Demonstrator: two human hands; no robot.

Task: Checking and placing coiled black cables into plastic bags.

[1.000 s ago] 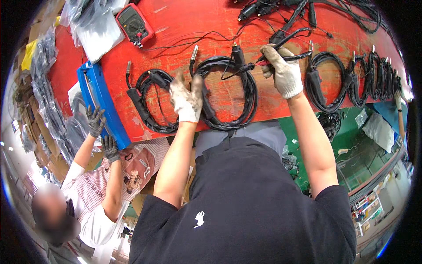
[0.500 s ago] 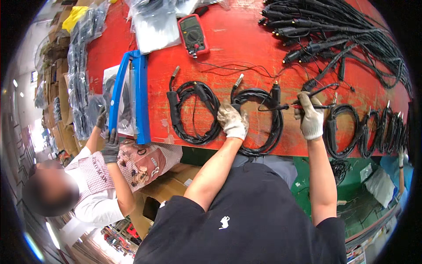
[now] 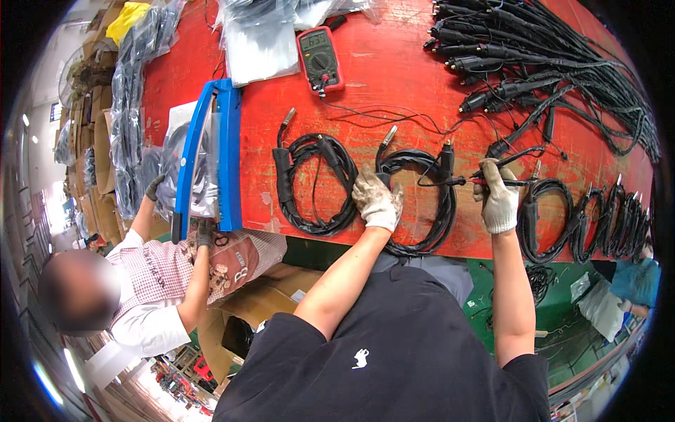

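A coiled black welding torch cable (image 3: 448,211) lies on the red table in front of me. My left hand (image 3: 376,199), in a white work glove, closes around the left side of this coil, below the torch's metal tip. In my gloved right hand (image 3: 498,195) are the multimeter's test probes (image 3: 519,183), one black and one with red showing at the fingers. They point left to a thin lead's end beside the coil; whether they touch is too small to tell. The red multimeter (image 3: 320,60) lies farther back, its display lit and its wires running toward my right hand.
Another coiled torch (image 3: 283,184) lies to the left, and several more coils (image 3: 546,218) line the right. A heap of black cables (image 3: 527,60) fills the back right. At left, a co-worker handles a bagged coil near a blue bag sealer (image 3: 228,155). Plastic bags (image 3: 261,53) lie behind.
The view has shifted slightly. The co-worker's nearer hand has come down off the blue sealer to the table's edge. My hands keep nearly the same places at the coil and probes.
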